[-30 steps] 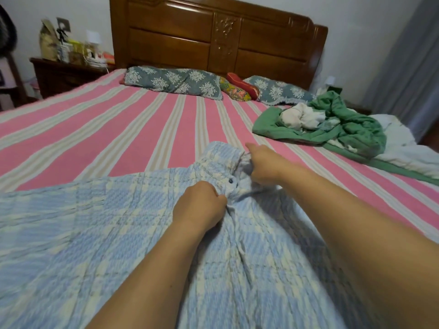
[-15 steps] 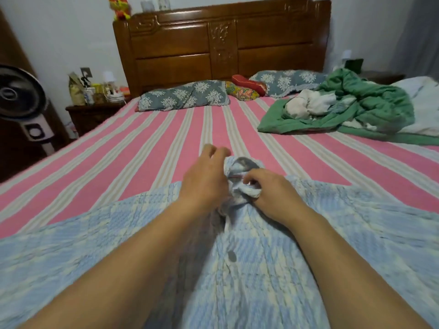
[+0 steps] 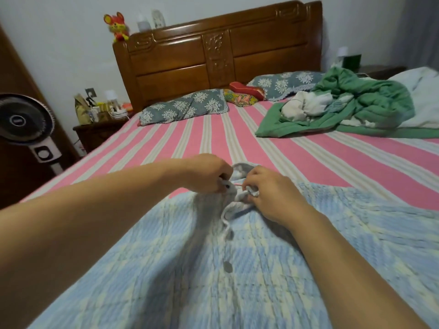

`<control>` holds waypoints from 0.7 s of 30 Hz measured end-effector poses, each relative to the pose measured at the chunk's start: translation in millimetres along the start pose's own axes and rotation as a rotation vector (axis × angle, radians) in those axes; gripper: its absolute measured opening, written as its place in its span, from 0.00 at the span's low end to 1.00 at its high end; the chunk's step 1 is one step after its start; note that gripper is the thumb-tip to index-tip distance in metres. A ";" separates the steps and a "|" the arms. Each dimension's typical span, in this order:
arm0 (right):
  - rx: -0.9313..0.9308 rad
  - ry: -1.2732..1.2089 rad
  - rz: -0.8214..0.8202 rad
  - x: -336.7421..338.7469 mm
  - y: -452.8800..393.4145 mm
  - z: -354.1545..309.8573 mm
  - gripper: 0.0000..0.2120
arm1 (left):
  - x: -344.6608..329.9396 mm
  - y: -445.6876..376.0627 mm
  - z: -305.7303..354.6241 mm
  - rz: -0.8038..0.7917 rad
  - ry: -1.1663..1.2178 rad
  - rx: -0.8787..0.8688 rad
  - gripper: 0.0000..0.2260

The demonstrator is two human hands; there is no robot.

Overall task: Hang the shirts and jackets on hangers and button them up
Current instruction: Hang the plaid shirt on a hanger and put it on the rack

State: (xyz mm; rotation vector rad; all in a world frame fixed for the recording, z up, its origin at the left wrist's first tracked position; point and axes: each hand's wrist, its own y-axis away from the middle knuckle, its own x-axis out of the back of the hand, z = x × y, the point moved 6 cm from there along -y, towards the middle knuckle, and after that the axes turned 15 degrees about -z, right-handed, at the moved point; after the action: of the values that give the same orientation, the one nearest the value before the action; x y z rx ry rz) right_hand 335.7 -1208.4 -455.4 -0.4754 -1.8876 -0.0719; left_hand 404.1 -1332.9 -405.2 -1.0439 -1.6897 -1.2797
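Here my left hand (image 3: pixel 209 173) and right hand (image 3: pixel 268 191) pinch the collar edges of the soft, woven blue plaid shirt (image 3: pixel 178 269), spread flat beneath them on the striped bed (image 3: pixel 213 138).

Left hand (image 3: pixel 209 173), right hand (image 3: pixel 268 189) pinching.

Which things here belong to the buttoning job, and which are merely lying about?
Belonging to the job:
blue checked shirt
top button
left hand and right hand, each pinching the shirt's collar edges

Lying about:
green quilt
floral pillows
fan
plush toy
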 end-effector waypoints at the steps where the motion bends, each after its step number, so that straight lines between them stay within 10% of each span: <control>1: -0.004 0.030 0.034 5.4 0.0 -3.7 0.09 | -7.4 7.6 -2.6 0.038 0.218 0.036 0.12; 8: 0.109 -0.278 -0.116 -13.8 -1.8 -16.0 0.09 | -95.9 35.5 -4.6 0.466 1.220 0.223 0.06; 21: 0.249 -0.119 0.083 -22.8 -7.5 -28.6 0.09 | -84.4 41.6 2.0 0.380 0.920 0.056 0.09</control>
State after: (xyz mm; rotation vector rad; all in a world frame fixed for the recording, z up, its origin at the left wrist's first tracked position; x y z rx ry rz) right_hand 365.0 -1229.7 -464.4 -0.3928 -1.9580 0.2493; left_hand 474.2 -1337.7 -467.9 -0.5469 -0.7775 -1.1756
